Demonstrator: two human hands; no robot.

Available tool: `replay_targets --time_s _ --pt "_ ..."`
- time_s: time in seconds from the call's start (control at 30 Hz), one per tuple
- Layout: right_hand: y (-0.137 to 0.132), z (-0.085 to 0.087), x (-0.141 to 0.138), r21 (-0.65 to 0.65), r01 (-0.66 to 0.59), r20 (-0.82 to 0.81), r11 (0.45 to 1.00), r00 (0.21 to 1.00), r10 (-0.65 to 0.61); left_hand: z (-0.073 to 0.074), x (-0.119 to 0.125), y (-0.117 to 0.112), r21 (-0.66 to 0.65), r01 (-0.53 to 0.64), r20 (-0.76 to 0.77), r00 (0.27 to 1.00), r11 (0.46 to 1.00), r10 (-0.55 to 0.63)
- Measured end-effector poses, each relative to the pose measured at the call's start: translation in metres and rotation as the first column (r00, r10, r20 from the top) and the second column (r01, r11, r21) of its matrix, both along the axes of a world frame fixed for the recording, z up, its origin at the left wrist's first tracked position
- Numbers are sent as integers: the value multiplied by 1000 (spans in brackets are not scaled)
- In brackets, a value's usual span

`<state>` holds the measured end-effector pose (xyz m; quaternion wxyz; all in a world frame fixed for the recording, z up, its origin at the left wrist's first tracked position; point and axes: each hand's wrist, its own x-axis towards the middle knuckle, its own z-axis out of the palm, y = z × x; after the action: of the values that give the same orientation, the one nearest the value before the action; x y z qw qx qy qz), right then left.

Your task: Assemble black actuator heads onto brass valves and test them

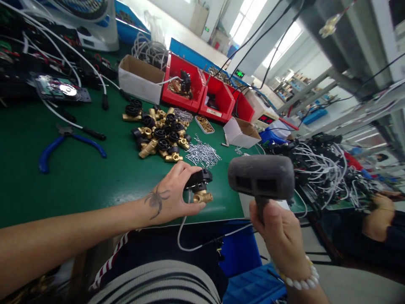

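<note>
Left hand (177, 190): curled, with a black-and-brass assembly (201, 189) pinched between thumb and fingers.
Assembly: held over the near edge of the green counter (95, 190); a pale cable (190, 250) is looped below it.
Right hand (283, 232): wrapped around the handle of a mallet (261, 175), its dark head held up, apart from the assembly.
Metal clips (203, 154): heaped just beyond the assembly.
Brass fittings (148, 148): piled beyond the left hand.
Pliers (66, 131): laid with handles spread, farther left.
</note>
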<state>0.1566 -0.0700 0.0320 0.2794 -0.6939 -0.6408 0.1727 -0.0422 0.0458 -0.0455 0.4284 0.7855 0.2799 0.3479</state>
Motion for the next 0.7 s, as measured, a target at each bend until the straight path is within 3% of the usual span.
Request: replay_targets --time_s 0.13,0.33,0.43,0.57,0.7 --pt "2 -9 -3 -203 -83 16 976 996 89 -2 0 0 48 -2 33 999 999 0" --pt "1 -7 -3 -177 -59 -323 982 947 -1 -4 0 -1 -52 -75 -4 997 996 75" --pt "0 -7 -5 -189 -63 -412 980 911 -20 -3 1 -2 -78 -114 12 993 990 116" --pt "7 -11 -7 -45 99 -366 994 924 -109 1 -1 -2 90 -147 66 988 985 141" --pt "38 -27 5 138 236 -110 962 969 -222 9 -6 -3 294 -203 153 975 934 164"
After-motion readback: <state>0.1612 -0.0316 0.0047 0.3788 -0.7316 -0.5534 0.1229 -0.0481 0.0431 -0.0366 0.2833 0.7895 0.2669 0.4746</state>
